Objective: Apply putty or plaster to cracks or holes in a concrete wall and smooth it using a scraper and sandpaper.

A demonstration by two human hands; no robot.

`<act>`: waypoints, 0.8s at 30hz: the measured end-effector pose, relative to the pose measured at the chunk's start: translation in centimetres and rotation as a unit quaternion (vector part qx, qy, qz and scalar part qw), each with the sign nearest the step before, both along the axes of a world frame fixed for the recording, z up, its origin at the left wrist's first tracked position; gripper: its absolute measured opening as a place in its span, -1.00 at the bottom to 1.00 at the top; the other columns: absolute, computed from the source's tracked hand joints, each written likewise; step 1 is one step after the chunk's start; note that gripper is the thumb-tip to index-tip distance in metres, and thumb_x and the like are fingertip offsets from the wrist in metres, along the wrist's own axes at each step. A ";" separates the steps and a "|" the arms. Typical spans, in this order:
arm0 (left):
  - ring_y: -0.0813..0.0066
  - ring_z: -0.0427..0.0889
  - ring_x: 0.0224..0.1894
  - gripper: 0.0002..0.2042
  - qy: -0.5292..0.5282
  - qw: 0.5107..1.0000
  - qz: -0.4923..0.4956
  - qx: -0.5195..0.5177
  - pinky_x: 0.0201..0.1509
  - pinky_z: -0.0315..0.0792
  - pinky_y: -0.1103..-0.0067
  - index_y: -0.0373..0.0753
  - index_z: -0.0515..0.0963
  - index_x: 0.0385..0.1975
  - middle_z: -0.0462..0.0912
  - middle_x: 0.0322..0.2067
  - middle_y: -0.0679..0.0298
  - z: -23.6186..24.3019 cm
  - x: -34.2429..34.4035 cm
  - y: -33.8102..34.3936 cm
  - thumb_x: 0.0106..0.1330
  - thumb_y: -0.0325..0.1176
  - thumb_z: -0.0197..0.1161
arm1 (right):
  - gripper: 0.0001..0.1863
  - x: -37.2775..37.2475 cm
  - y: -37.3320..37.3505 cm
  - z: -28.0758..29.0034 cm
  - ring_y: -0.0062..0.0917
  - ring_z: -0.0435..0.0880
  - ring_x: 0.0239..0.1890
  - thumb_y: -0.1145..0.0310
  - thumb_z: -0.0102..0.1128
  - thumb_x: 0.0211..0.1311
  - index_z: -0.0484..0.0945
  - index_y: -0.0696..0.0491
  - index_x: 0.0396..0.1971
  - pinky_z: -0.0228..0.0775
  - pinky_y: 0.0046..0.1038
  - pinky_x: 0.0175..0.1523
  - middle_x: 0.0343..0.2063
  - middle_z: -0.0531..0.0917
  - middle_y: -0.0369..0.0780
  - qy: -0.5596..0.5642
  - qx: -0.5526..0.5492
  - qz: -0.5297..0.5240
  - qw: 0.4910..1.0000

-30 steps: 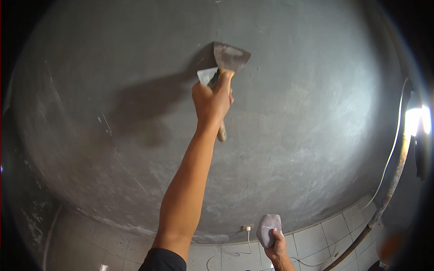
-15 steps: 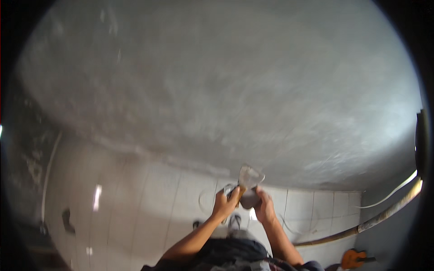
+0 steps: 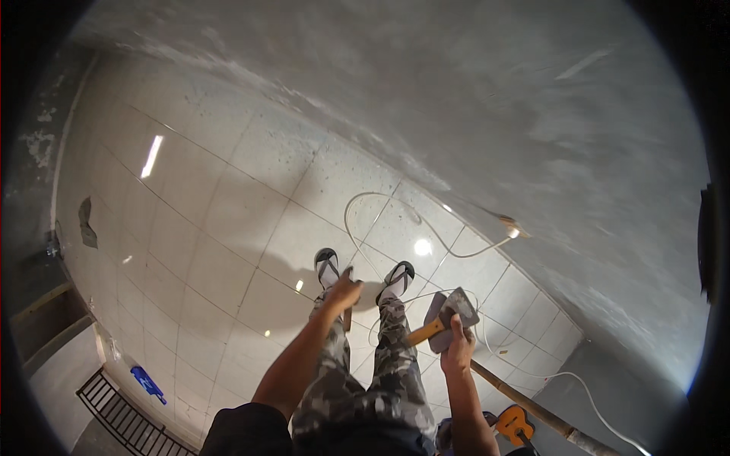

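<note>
My right hand (image 3: 458, 353) is closed around a putty knife (image 3: 426, 332) with a yellow wooden handle and a wide, smeared metal blade. A dark grey flat block (image 3: 436, 308) is held together with it, behind the blade. Over my left leg, my left hand (image 3: 346, 292) is closed. A narrow brown piece (image 3: 347, 318), like a handle, sticks out below its fingers; the rest of that object is hidden.
A grey plastered wall (image 3: 487, 114) rises ahead and right. A white cable (image 3: 403, 199) loops over the tiled floor (image 3: 220, 220) near my feet, reaching a small light (image 3: 514, 230) by the wall. A pole (image 3: 532, 410) and orange guitar-shaped object (image 3: 515, 424) lie lower right.
My hands have moved apart from their place together in front of the wall. The putty knife and block now sit in my right hand alone. My view has turned toward the floor.
</note>
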State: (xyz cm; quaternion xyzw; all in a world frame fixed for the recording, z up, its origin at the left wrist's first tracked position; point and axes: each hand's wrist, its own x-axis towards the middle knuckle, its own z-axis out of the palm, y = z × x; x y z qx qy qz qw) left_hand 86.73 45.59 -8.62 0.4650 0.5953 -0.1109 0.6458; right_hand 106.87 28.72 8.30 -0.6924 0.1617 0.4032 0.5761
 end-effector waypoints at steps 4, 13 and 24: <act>-0.20 0.58 -0.07 -0.25 0.108 0.964 -0.129 0.204 0.01 0.49 0.16 -0.29 0.08 0.42 0.57 -0.14 -0.23 -15.6 -4.1 4.2 0.14 -0.51 0.12 | -0.58 -3.2 -2.4 -7.9 -0.58 0.61 -0.15 0.15 0.32 0.31 0.64 0.21 -0.06 0.42 -0.47 0.00 -0.17 0.70 -0.26 0.031 -0.092 0.094 0.991; -0.18 0.51 0.05 -0.21 0.199 0.909 -0.125 0.344 0.14 0.46 0.18 -0.15 0.04 0.44 0.42 0.02 -0.18 -36.1 -2.2 14.8 0.16 -0.56 0.20 | -0.52 -6.9 -4.8 -16.5 -0.61 0.63 -0.22 0.08 0.35 0.27 0.66 0.22 -0.07 0.44 -0.53 -0.12 -0.21 0.73 -0.26 0.131 -0.206 0.134 0.960; 0.16 0.68 -0.25 -0.63 -0.042 0.972 -0.175 0.148 -0.14 0.53 0.43 -0.26 0.51 0.06 0.68 -0.30 0.03 -17.8 1.5 1.5 0.32 -0.25 0.32 | -0.60 -5.8 -3.6 -14.3 -0.63 0.59 -0.32 0.13 0.30 0.30 0.68 0.23 -0.22 0.41 -0.52 -0.21 -0.32 0.69 -0.28 0.069 -0.218 0.063 0.971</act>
